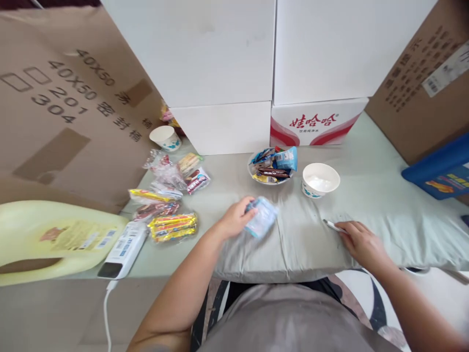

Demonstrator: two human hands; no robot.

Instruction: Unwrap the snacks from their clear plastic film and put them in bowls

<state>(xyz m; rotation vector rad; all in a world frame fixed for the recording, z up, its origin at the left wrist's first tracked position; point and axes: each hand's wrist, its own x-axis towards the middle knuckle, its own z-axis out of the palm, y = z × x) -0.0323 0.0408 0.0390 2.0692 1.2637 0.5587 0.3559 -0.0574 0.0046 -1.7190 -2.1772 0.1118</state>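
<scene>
With the left hand (236, 215), we pinch a blurred blue packet (261, 218) between thumb and fingers, over the worktop (373, 190) near the middle of its front edge. With the right hand (362, 243), we grip a slim white tool (333, 226), fingers closed on it, near the same edge and farther right. Toward the rear edge, we find a bowl (250, 169) of snack packets (286, 159), with a paper cup (309, 188) just to its right. Toward the left end, we locate a yellow bundle (173, 227).
</scene>
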